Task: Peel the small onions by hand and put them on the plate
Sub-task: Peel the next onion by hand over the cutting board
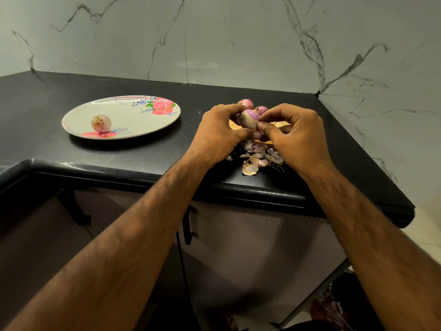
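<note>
Both hands meet over the black counter around one small purple onion (249,118). My left hand (219,130) grips it from the left, thumb under it. My right hand (293,134) pinches the onion's lower end with thumb and fingers. Two more unpeeled pink onions (247,103) (262,109) lie just behind the hands. One peeled pale onion (101,123) sits on the left side of the flowered oval plate (133,115), which stands to the left of my hands.
A heap of loose onion skins (256,155) lies below the hands near the counter's front edge (143,168). Something light brown (235,125) shows under the hands. A marble wall backs the counter; cabinet fronts with black handles (188,225) are below.
</note>
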